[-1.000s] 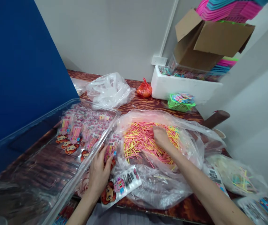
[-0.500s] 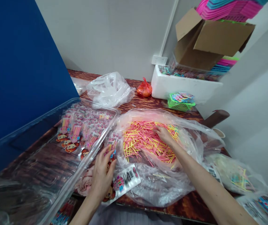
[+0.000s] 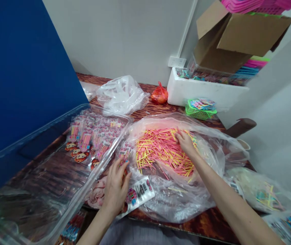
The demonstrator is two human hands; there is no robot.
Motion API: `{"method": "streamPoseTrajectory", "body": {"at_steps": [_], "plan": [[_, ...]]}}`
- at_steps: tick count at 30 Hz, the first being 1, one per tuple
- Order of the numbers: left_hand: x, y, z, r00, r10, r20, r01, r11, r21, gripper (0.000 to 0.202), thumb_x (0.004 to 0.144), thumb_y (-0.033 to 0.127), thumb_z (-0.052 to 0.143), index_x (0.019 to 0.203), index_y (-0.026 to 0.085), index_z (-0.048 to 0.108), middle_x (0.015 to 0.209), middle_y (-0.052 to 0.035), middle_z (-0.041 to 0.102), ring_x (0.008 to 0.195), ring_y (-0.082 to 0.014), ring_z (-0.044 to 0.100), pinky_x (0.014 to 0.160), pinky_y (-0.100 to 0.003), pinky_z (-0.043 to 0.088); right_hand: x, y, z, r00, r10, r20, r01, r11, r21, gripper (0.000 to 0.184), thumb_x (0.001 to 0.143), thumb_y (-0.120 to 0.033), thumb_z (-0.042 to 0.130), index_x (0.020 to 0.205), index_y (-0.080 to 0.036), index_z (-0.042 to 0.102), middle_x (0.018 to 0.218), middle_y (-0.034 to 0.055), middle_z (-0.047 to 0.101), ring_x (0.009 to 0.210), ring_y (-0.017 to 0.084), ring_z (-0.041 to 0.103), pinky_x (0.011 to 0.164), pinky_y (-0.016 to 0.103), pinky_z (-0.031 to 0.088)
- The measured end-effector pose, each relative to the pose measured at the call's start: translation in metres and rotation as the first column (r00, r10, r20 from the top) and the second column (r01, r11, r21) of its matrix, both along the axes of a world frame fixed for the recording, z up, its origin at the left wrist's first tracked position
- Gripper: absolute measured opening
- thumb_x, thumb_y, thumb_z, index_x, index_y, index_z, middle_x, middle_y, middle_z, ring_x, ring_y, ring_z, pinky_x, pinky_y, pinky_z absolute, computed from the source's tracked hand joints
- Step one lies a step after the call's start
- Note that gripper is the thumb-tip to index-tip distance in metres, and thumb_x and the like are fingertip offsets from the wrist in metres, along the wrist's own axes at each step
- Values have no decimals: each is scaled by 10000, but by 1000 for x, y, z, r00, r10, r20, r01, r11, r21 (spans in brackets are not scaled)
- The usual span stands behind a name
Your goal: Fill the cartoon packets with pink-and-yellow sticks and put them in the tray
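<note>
A heap of thin pink and yellow sticks [image 3: 160, 149] lies in a spread-open clear plastic bag [image 3: 183, 206] on the table. My right hand [image 3: 185, 141] is above the far right part of the heap, thumb and fingers pinched, with a pink stick showing at the fingertips. My left hand [image 3: 117, 187] rests with fingers apart, beside a printed white pouch [image 3: 141, 192] and touching or just over small filled packets [image 3: 125, 149]; its palm side is hidden. Many similar packets [image 3: 85, 139] of sticks lie in a large clear plastic tray [image 3: 46, 177] to the left.
Behind are a crumpled clear bag [image 3: 122, 93], a red bag of round orange fruit [image 3: 159, 94], a green basket [image 3: 200, 112] and a white foam box [image 3: 206, 90] under a cardboard box [image 3: 252, 34]. A blue panel [image 3: 25, 68] stands left. Another stick bag [image 3: 262, 194] lies right.
My right hand has lifted slightly from the heap, and a pink stick now shows at its fingertips. My left hand stays by the packets. The whole view has shifted a little.
</note>
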State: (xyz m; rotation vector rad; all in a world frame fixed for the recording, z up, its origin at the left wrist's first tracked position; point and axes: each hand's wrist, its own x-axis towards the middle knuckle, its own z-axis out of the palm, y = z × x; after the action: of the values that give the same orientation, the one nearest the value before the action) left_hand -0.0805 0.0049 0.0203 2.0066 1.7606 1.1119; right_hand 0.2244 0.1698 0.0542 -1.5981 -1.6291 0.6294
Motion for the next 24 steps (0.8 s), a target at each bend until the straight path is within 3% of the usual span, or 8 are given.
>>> {"method": "streamPoseTrajectory", "body": {"at_steps": [3, 6, 8, 11, 13, 17, 21, 24], "plan": [[6, -6, 7, 999, -6, 42, 6, 1000, -18, 323, 932, 249, 496, 1248, 249, 561, 1419, -105, 477, 1336, -280, 420, 1092, -513, 374, -24, -35, 2, 981, 24, -191, -30, 999, -30, 384, 906, -556, 356, 708, -240, 451, 579, -42, 487, 509, 140, 480, 532, 260, 411], [19, -11, 14, 989, -55, 139, 65, 996, -63, 360, 951, 247, 473, 1306, 275, 528, 1419, -90, 490, 1343, -260, 425, 1106, -491, 364, -61, -89, -8, 836, 88, -541, -202, 967, -155, 352, 866, -561, 528, 767, -223, 532, 613, -36, 524, 529, 132, 485, 522, 249, 405], [31, -13, 17, 968, -94, 233, 118, 989, -92, 429, 962, 260, 463, 1390, 278, 443, 1445, -94, 472, 1358, -248, 418, 1117, -475, 360, -83, -124, -21, 800, 143, -582, -331, 915, -231, 338, 870, -549, 549, 790, -221, 558, 627, -28, 541, 540, 140, 494, 514, 254, 402], [47, -11, 17, 938, -108, 330, 144, 986, -89, 588, 965, 287, 468, 1506, 260, 238, 1539, -116, 352, 1417, -251, 336, 1148, -484, 320, -103, -159, -39, 809, 293, -509, -450, 866, -218, 310, 919, -485, 511, 760, -225, 566, 645, -21, 545, 585, 156, 508, 548, 265, 410], [56, -9, 14, 927, -163, 337, 199, 977, -77, 564, 974, 284, 445, 1505, 254, 255, 1525, -117, 379, 1407, -247, 355, 1151, -484, 319, -107, -167, -46, 810, 363, -460, -486, 854, -183, 288, 944, -423, 483, 767, -221, 585, 693, -8, 577, 645, 167, 534, 620, 281, 445], [66, -5, 9, 901, -310, 304, 351, 932, -90, 405, 996, 255, 379, 1387, 253, 482, 1331, -104, 592, 1257, -219, 536, 1076, -442, 432, -98, -166, -44, 826, 375, -421, -475, 866, -159, 241, 950, -337, 459, 853, -217, 643, 748, 9, 634, 738, 196, 587, 746, 325, 497], [71, -5, 12, 902, -352, 249, 367, 930, -15, 500, 982, 257, 414, 1476, 240, 344, 1493, -114, 438, 1394, -239, 387, 1147, -495, 345, -91, -165, -41, 881, 329, -340, -368, 928, -54, 264, 949, -368, 457, 1050, -240, 664, 943, 58, 694, 902, 243, 635, 864, 386, 505], [73, -9, 14, 861, -447, 242, 467, 884, -31, 517, 980, 254, 420, 1487, 254, 323, 1493, -108, 442, 1387, -237, 400, 1143, -489, 361, -90, -171, -51, 885, 300, -355, -312, 950, 24, 386, 947, -453, 448, 1255, -266, 585, 1133, 88, 680, 1092, 276, 610, 986, 432, 459]]}}
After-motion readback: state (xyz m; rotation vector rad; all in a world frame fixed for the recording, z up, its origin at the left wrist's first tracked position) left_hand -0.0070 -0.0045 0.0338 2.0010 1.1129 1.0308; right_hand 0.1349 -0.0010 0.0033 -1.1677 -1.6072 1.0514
